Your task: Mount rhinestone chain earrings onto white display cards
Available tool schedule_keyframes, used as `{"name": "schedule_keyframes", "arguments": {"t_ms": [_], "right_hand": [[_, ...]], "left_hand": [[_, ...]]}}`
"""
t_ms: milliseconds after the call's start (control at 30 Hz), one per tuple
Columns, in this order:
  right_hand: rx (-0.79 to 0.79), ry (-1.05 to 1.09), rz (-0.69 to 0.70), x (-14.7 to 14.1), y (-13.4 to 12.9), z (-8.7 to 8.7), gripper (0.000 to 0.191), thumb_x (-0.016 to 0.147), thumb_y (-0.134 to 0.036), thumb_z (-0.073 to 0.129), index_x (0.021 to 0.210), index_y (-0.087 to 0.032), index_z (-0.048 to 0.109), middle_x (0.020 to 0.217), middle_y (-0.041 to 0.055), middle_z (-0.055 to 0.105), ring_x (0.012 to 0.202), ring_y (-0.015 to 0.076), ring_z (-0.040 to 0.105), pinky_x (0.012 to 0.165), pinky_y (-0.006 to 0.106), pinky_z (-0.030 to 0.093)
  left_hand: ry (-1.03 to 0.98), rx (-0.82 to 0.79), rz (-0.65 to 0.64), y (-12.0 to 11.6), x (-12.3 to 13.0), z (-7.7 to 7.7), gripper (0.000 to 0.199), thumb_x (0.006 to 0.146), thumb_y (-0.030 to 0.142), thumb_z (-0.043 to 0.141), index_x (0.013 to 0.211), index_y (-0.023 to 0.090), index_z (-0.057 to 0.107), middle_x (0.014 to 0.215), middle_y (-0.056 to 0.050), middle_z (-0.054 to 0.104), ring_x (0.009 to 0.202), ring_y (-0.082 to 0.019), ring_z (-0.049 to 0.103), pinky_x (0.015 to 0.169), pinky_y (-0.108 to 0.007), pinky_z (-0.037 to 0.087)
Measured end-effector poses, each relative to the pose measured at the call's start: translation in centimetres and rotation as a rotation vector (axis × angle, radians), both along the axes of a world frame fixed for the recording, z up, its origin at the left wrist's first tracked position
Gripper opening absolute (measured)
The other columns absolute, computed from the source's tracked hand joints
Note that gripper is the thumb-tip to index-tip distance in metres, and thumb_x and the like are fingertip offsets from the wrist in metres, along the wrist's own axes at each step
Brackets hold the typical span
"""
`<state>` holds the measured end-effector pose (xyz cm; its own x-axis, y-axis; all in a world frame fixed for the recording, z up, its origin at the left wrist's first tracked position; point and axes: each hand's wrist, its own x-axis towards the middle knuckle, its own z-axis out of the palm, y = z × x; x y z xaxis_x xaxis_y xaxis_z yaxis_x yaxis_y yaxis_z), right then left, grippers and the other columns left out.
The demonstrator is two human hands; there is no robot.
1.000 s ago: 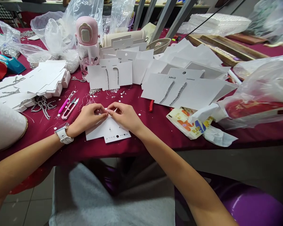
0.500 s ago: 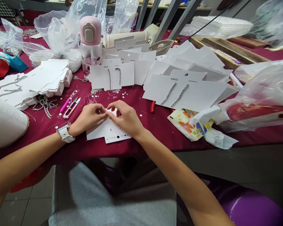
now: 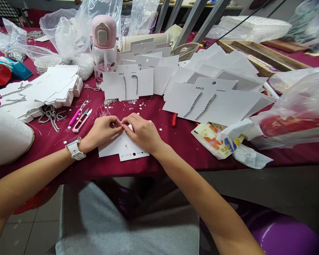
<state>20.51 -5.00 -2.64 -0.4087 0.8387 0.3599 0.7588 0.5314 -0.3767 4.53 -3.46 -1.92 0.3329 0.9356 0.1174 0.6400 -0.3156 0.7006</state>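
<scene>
A white earring card (image 3: 134,148) lies flat near the table's front edge, with printing, a round hole and a small metal stud on its near part. My left hand (image 3: 105,130) rests over the card's left side, thumb and forefinger pinched together. From the right, my right hand (image 3: 140,132) meets it, its fingertips also pinched, touching or almost touching those of the left. Whatever lies between the fingertips is too small and covered to make out. Just left of my hands are pink-handled thread snips (image 3: 82,120) and a pink pen-like tool (image 3: 77,113).
Behind my hands stand cards with silver chain earrings (image 3: 202,106) and a pink-lidded bottle (image 3: 103,39). Stacked white cards (image 3: 55,85) and loose silver chain (image 3: 51,117) lie left, beside a big white roll (image 3: 7,136). A tissue packet (image 3: 215,140) sits right.
My right hand's fingers have closed down a little toward the left fingertips. The card stays in place under both hands; the whole view has shifted slightly.
</scene>
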Motion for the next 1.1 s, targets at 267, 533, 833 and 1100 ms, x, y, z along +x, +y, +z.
{"name": "schedule_keyframes", "arguments": {"t_ms": [267,533,833,1100], "right_hand": [[-0.025,-0.001,0.008,0.25,0.30,-0.01,0.018,0.088,-0.024,0.043,0.090,-0.017,0.059,0.088,0.0043,0.061,0.068,0.0119,0.051,0.052,0.025,0.030],[-0.024,0.072,0.046,0.35,0.51,-0.15,0.017,0.088,-0.024,0.042,0.088,-0.017,0.058,0.088,0.0054,0.061,0.073,0.0141,0.053,0.059,0.026,0.035],[-0.021,0.069,0.029,0.37,0.44,-0.01,0.016,0.088,-0.023,0.042,0.088,-0.017,0.057,0.088,0.0052,0.060,0.071,0.0133,0.052,0.058,0.025,0.035],[-0.068,0.071,0.020,0.34,0.48,0.17,0.016,0.088,-0.022,0.043,0.089,-0.016,0.057,0.090,0.0058,0.060,0.073,0.0138,0.053,0.060,0.026,0.036]], "left_hand": [[-0.006,0.027,-0.003,-0.32,-0.09,-0.04,0.011,0.072,0.027,0.059,0.072,0.017,0.062,0.070,0.001,0.064,0.065,-0.011,0.054,0.063,-0.023,0.039],[0.037,0.107,0.021,-0.84,-0.02,0.35,0.010,0.074,0.027,0.060,0.075,0.017,0.064,0.074,-0.001,0.067,0.065,-0.011,0.055,0.062,-0.023,0.039],[-0.096,0.010,0.039,-0.78,0.03,0.06,0.010,0.076,0.026,0.059,0.077,0.016,0.060,0.076,0.000,0.064,0.067,-0.010,0.054,0.062,-0.022,0.041],[-0.129,-0.017,0.035,-0.79,0.06,0.09,0.008,0.074,0.024,0.060,0.074,0.016,0.056,0.074,0.001,0.061,0.065,-0.009,0.051,0.060,-0.022,0.039]]}}
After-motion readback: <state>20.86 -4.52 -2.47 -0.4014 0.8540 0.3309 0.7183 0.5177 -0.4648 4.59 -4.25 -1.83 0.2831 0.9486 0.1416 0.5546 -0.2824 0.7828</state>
